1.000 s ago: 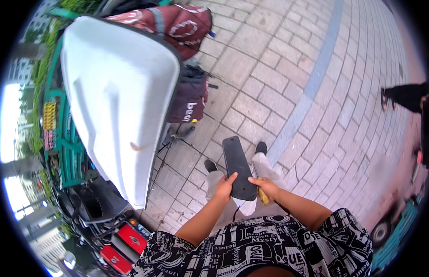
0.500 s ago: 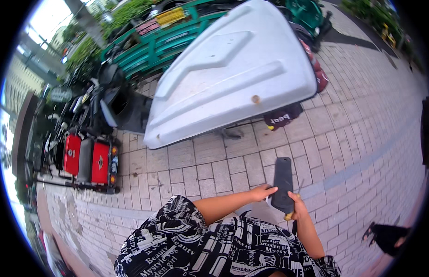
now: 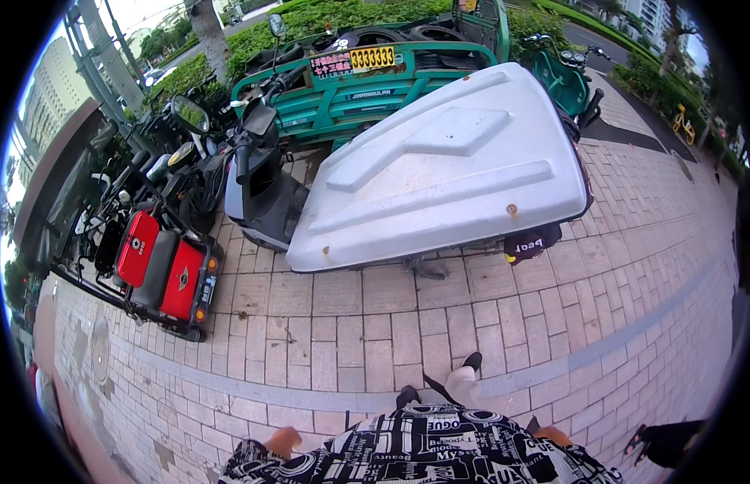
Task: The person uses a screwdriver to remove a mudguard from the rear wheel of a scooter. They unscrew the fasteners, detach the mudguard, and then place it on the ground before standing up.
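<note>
Neither of my hands shows now. Only bare bits of my left arm [image 3: 283,442] and right arm [image 3: 554,436] come out from under my black-and-white printed shirt [image 3: 427,448], and the fingers are hidden. The dark flat slab I held earlier is not plainly visible. In front of me a large white moulded panel [image 3: 439,173], with rusty spots near its lower edge, lies slanted over a grey-black scooter [image 3: 266,206]. A dark cloth-like piece [image 3: 535,242] hangs below its right end. My feet, in black shoes [image 3: 472,360], stand on the paving.
On the left is a red mobility vehicle [image 3: 181,278] with a dark seat. Behind the panel stands a green cargo tricycle [image 3: 343,105], beside a row of parked scooters. At the lower right a person in black [image 3: 669,442] is partly in view. Pale paving bricks [image 3: 335,347] cover the ground.
Both hands, which held a dark flat slab with a yellowish bit in front of me, have dropped out of view. The view has tilted up, showing more of the tricycle and my feet.
</note>
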The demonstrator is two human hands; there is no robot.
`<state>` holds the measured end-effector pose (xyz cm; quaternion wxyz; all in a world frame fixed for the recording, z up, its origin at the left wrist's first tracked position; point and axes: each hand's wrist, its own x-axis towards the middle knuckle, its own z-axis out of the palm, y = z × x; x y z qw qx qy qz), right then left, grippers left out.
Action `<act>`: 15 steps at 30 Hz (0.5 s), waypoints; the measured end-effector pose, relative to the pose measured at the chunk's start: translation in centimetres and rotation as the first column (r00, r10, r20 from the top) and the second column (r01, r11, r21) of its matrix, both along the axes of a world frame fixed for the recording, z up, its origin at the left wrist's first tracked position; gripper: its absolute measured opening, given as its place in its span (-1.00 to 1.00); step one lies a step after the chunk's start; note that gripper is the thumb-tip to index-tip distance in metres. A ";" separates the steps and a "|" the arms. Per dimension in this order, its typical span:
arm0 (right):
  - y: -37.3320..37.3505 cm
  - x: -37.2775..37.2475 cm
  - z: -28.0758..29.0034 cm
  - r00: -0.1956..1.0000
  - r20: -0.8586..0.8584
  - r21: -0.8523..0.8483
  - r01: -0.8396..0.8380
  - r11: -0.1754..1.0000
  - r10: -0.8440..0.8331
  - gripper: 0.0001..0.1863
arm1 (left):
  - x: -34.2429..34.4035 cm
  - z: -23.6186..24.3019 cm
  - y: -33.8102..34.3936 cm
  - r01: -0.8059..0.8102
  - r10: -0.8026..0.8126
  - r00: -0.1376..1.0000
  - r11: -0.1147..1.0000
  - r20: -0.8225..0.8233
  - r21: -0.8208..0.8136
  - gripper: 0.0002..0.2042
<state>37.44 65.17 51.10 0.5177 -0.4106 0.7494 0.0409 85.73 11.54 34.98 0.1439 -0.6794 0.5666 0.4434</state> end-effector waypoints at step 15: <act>-6.4 -2.4 -8.8 0.935 -0.353 0.316 0.153 0.936 -0.033 -0.48 | 1.1 -3.0 13.5 -0.142 0.215 0.934 0.956 -0.286 0.256 -0.52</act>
